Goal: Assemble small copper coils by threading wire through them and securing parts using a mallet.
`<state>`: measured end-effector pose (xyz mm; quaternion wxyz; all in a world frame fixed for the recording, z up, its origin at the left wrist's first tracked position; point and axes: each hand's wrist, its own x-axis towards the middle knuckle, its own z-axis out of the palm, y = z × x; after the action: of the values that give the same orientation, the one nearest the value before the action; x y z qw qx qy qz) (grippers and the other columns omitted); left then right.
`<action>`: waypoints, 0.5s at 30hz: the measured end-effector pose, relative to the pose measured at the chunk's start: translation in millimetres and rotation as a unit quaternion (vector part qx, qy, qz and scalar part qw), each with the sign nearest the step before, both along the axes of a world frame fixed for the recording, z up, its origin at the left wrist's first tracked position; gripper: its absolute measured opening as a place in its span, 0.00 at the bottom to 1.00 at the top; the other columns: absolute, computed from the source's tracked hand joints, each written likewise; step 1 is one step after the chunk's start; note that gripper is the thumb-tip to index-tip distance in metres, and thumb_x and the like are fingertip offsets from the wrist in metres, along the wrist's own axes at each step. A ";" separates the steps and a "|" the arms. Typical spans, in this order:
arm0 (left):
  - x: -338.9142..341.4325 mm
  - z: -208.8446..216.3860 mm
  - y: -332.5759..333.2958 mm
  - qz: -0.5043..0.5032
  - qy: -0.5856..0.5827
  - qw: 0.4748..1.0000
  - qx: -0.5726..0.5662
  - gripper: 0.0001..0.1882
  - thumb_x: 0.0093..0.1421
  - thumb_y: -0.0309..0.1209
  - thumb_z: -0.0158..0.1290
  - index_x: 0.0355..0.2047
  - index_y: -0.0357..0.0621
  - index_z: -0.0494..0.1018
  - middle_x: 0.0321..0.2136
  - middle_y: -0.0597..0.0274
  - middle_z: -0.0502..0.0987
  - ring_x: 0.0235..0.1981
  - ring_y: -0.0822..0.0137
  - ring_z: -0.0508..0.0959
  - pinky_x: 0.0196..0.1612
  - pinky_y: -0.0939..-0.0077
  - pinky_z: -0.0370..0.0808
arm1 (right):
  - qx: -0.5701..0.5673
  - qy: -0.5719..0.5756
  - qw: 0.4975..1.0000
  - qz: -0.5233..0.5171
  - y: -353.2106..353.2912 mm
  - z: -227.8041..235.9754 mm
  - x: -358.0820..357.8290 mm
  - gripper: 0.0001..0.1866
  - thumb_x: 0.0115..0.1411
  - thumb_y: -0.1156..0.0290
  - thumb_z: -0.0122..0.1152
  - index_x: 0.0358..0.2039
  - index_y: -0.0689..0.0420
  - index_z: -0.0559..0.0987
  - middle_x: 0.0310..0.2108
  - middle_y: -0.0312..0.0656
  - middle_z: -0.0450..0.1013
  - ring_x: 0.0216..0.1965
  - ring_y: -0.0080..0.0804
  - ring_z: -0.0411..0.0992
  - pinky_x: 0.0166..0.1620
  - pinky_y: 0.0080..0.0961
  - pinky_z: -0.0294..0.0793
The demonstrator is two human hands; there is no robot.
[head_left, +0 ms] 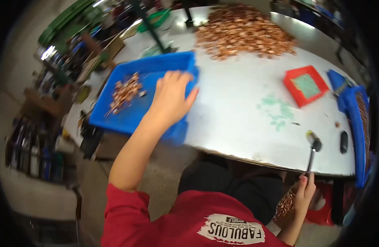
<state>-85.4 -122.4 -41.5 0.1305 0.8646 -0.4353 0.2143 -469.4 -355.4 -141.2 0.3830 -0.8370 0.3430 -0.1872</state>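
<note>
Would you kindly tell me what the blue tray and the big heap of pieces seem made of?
Blue tray: probably plastic, smooth, evenly coloured, with continuous walls. Heap of pieces: likely copper or another coppery metal, shiny, from its orange glints; blur leaves this open.

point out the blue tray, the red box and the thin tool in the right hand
Blue tray (130,115): head view, on its bare floor.
Red box (294,93): head view, on its left wall.
Thin tool (310,160): head view, on its shaft.

held tool: 1 | blue left tray: 1 | red tabletop box: 1
</note>
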 end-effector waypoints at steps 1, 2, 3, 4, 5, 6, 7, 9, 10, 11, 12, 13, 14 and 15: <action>-9.5 -5.1 -3.1 -0.006 0.019 0.998 0.055 0.15 0.55 0.36 0.54 0.40 0.40 0.71 0.43 0.50 0.72 0.48 0.49 0.68 0.48 0.56 0.65 | -0.007 -0.001 1.000 -0.025 -1.9 3.1 -7.3 0.12 0.66 0.65 0.43 0.36 0.61 0.70 0.20 0.36 0.63 0.20 0.25 0.58 0.25 0.21 0.58; -15.5 -9.5 -8.1 -0.008 0.035 0.993 0.112 0.17 0.56 0.37 0.54 0.43 0.40 0.70 0.49 0.47 0.69 0.54 0.47 0.64 0.53 0.54 0.63 | -0.045 0.010 0.998 -0.048 -3.5 5.4 -13.0 0.11 0.66 0.67 0.44 0.37 0.61 0.70 0.21 0.38 0.64 0.21 0.28 0.60 0.26 0.23 0.59; -16.2 -15.9 -10.4 -0.023 0.031 0.993 0.108 0.17 0.56 0.37 0.54 0.43 0.40 0.70 0.49 0.47 0.69 0.54 0.47 0.64 0.53 0.54 0.63 | -0.082 0.022 0.994 -0.065 -3.0 6.7 -15.2 0.10 0.65 0.68 0.45 0.39 0.62 0.70 0.22 0.40 0.66 0.21 0.30 0.62 0.27 0.25 0.61; -16.0 -22.1 -10.3 0.021 0.020 0.987 0.157 0.22 0.56 0.38 0.54 0.48 0.40 0.68 0.54 0.46 0.64 0.58 0.46 0.60 0.57 0.54 0.59 | -0.116 0.031 0.990 -0.075 -3.8 7.3 -16.1 0.10 0.64 0.69 0.45 0.40 0.63 0.70 0.23 0.42 0.67 0.22 0.33 0.64 0.28 0.26 0.63; -14.4 -26.7 -9.8 0.070 0.009 0.976 0.204 0.26 0.56 0.39 0.54 0.53 0.40 0.66 0.60 0.44 0.59 0.63 0.46 0.55 0.61 0.55 0.55 | -0.149 0.040 0.985 -0.081 -4.8 7.2 -15.2 0.10 0.64 0.70 0.46 0.42 0.63 0.70 0.24 0.45 0.68 0.23 0.36 0.65 0.29 0.28 0.65; -12.3 -26.4 -9.7 0.082 0.032 0.974 0.208 0.29 0.57 0.40 0.53 0.56 0.39 0.62 0.62 0.40 0.54 0.64 0.45 0.51 0.63 0.54 0.53 | -0.221 0.044 0.970 -0.091 -9.5 6.7 -18.5 0.11 0.64 0.70 0.47 0.43 0.63 0.70 0.29 0.46 0.69 0.27 0.39 0.67 0.31 0.30 0.67; -10.6 -26.3 -9.9 0.096 0.056 0.971 0.213 0.33 0.58 0.41 0.52 0.60 0.38 0.59 0.63 0.36 0.49 0.66 0.44 0.48 0.64 0.53 0.50 | -0.291 0.048 0.950 -0.098 -18.5 5.2 -23.3 0.12 0.64 0.70 0.47 0.44 0.63 0.69 0.33 0.48 0.69 0.30 0.42 0.69 0.33 0.32 0.69; -8.6 -31.0 -9.3 0.092 0.110 0.970 0.195 0.34 0.58 0.42 0.51 0.61 0.37 0.57 0.64 0.35 0.47 0.66 0.44 0.46 0.64 0.52 0.49 | -0.293 0.098 0.940 -0.145 -32.5 2.2 -23.0 0.13 0.64 0.69 0.47 0.45 0.63 0.69 0.36 0.47 0.68 0.32 0.43 0.70 0.34 0.33 0.70; -8.4 -33.5 -8.6 0.082 0.170 0.966 0.176 0.36 0.58 0.42 0.51 0.62 0.37 0.55 0.64 0.33 0.45 0.67 0.43 0.45 0.64 0.50 0.48 | -0.296 0.157 0.923 -0.191 -39.1 -1.2 -21.0 0.13 0.65 0.67 0.47 0.46 0.62 0.69 0.40 0.46 0.67 0.33 0.44 0.71 0.36 0.34 0.71; -10.3 -33.6 -9.4 0.095 0.163 0.966 0.177 0.37 0.58 0.42 0.51 0.61 0.35 0.54 0.64 0.32 0.44 0.67 0.43 0.44 0.64 0.49 0.48 | -0.296 0.154 0.924 -0.187 -46.9 -5.0 -19.4 0.13 0.65 0.67 0.47 0.46 0.62 0.69 0.40 0.46 0.67 0.33 0.44 0.71 0.36 0.34 0.71; -11.6 -33.8 -9.6 0.107 0.157 0.965 0.179 0.37 0.57 0.43 0.52 0.61 0.34 0.54 0.64 0.32 0.42 0.67 0.43 0.43 0.64 0.47 0.47 | -0.295 0.176 0.918 -0.198 -54.3 -9.0 -17.3 0.14 0.65 0.67 0.47 0.46 0.62 0.69 0.40 0.45 0.66 0.33 0.45 0.71 0.36 0.34 0.71; -10.9 -34.1 -7.7 0.117 0.156 0.965 0.176 0.37 0.57 0.43 0.52 0.61 0.34 0.54 0.64 0.32 0.42 0.67 0.43 0.43 0.64 0.47 0.47 | -0.296 0.196 0.912 -0.207 -62.9 -11.8 -13.5 0.14 0.65 0.66 0.48 0.46 0.62 0.69 0.40 0.45 0.66 0.33 0.45 0.71 0.36 0.34 0.72; -9.4 -35.1 -5.0 0.095 0.115 0.971 0.189 0.38 0.57 0.42 0.52 0.61 0.32 0.53 0.65 0.33 0.41 0.67 0.44 0.43 0.64 0.45 0.47 | -0.298 0.216 0.905 -0.214 -71.3 -14.8 -9.1 0.14 0.65 0.66 0.48 0.46 0.61 0.69 0.41 0.45 0.66 0.33 0.45 0.71 0.36 0.34 0.72; -8.1 -37.0 -3.5 0.073 0.074 0.974 0.203 0.39 0.57 0.42 0.52 0.61 0.29 0.53 0.65 0.34 0.41 0.67 0.44 0.43 0.63 0.44 0.47 | -0.299 0.235 0.898 -0.220 -79.7 -18.2 -4.2 0.14 0.65 0.65 0.48 0.46 0.61 0.69 0.41 0.44 0.66 0.33 0.45 0.71 0.37 0.34 0.72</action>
<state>-93.6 -125.9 -78.5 -0.0317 0.9159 -0.3946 0.0662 -473.6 -435.1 -159.4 -0.0280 -0.8350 0.5264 -0.1580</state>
